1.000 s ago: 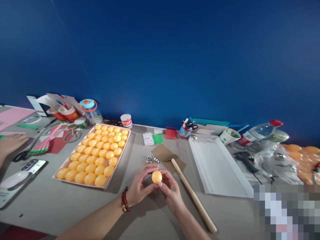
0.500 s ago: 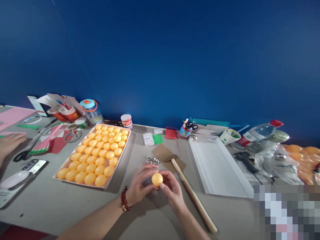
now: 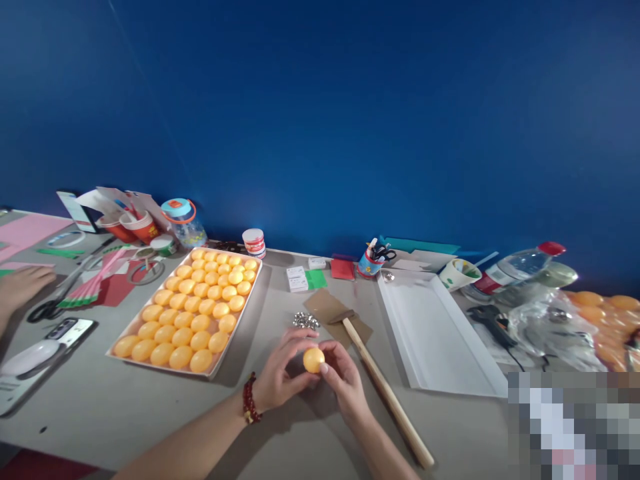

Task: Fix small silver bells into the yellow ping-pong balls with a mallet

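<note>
An orange ping-pong ball [image 3: 313,361] is held between my two hands, low over the grey table. The fingers and thumb of my left hand [image 3: 280,373] close around its left side; a bead bracelet circles that wrist. My right hand [image 3: 346,381] grips the ball from the right, its thumb on the front. Just beyond the fingers lies a small heap of shiny metal bells or beads [image 3: 305,321], too small to tell which. A hammer [image 3: 385,390] with a wooden handle lies right of my right hand, its head on brown cardboard [image 3: 323,304].
Left stands a shallow box [image 3: 216,369] of orange balls; right, a white tray [image 3: 440,333]. A glue gun [image 3: 493,327], bottle [image 3: 520,267] and bagged balls [image 3: 600,320] sit farther right. Another person's hand [image 3: 25,287] rests far left, near scissors [image 3: 47,310] and a phone [image 3: 50,353].
The ball has turned slightly between my fingers and my right thumb has shifted a little on it. Both hands stay in nearly the same place.
</note>
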### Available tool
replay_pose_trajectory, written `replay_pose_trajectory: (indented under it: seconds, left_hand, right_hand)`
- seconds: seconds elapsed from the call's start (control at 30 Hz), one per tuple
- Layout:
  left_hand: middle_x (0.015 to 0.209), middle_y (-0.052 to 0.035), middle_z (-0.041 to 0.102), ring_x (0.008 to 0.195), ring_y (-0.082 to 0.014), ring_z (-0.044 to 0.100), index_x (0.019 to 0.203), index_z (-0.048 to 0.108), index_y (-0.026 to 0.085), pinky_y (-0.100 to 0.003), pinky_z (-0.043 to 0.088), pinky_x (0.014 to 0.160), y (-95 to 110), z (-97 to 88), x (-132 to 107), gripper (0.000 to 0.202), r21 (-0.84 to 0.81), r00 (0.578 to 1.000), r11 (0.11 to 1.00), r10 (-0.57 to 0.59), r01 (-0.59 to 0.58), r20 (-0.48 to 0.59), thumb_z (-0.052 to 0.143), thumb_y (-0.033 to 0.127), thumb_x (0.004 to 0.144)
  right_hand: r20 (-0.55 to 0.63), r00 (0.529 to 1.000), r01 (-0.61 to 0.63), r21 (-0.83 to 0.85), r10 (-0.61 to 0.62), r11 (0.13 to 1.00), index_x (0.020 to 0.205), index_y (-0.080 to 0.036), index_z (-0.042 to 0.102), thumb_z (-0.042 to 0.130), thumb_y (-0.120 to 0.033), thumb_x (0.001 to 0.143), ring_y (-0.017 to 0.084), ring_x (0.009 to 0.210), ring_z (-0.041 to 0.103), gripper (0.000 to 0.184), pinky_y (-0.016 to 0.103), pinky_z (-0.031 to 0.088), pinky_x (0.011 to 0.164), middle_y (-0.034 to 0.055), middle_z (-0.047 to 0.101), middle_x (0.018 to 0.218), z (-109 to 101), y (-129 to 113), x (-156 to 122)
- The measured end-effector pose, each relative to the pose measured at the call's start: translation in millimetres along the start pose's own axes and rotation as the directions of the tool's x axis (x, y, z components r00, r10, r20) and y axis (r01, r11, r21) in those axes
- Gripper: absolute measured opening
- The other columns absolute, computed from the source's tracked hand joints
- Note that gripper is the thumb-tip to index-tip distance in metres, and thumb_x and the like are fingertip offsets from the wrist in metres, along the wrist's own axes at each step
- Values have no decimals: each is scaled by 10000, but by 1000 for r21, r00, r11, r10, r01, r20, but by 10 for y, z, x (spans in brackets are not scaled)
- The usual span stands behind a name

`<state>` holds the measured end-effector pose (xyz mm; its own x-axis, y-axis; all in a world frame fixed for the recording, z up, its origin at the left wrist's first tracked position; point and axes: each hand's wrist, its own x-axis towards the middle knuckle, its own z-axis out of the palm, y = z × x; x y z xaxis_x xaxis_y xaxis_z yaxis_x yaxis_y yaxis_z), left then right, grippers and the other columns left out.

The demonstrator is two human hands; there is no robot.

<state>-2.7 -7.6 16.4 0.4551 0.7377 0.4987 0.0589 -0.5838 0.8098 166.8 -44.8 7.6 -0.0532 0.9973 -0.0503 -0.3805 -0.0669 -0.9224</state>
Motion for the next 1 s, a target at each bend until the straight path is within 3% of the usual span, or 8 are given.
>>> replay_pose_trajectory:
  seconds: [0.3, 0.57, 0.7, 0.83, 1.0]
  left_hand:
    - [1268, -126, 577, 1200, -271, 527, 1239, 522, 213, -460, 419, 1048, 4, 37, 7, 397, -72, 998, 996, -63, 61, -28, 641, 208, 861]
    - [1258, -124, 605, 1207, -283, 526, 1256, 537, 217, -471, 400, 1065, 21, 25, 7, 403, -3, 1000, 1000, -22, 22, 5, 638, 241, 866]
    - [1272, -119, 605, 1226, -283, 512, 1306, 503, 229, -473, 387, 1082, -6, 35, -12, 473, 14, 999, 999, -35, 34, 11, 650, 236, 856]
    - [1261, -110, 619, 1227, -276, 514, 1323, 492, 242, -474, 385, 1085, -38, 26, -36, 468, 29, 1000, 1000, -2, 2, 9, 617, 211, 874]
    - [1204, -107, 639, 1165, -273, 554, 1241, 554, 228, -456, 413, 1052, -4, -4, -6, 403, 12, 1000, 1000, -14, 14, -5, 655, 247, 851]
  right_hand:
    - [36, 994, -102, 107, 98, 989, 1074, -194, 667, 723, -367, 817, 175, 767, 549, 315, 276, 494, 635, 57, 629, 965, 16, -17, -14]
    - [56, 997, -69, 160, 61, 985, 1030, -210, 647, 782, -330, 765, 160, 758, 524, 321, 246, 490, 602, 28, 607, 897, 41, -11, -14]
    - [45, 985, -170, 242, 164, 955, 973, -194, 681, 781, -362, 766, 138, 683, 528, 285, 246, 491, 565, 21, 606, 852, 39, 39, -11]
    - [-2, 970, -233, 291, 245, 928, 989, -181, 714, 780, -449, 753, 142, 628, 559, 363, 262, 486, 540, 52, 660, 851, 15, 150, -7]
    - [57, 984, -175, 193, 167, 965, 1009, -182, 714, 752, -458, 781, 155, 669, 562, 361, 277, 501, 589, 41, 650, 836, 0, 102, -12]
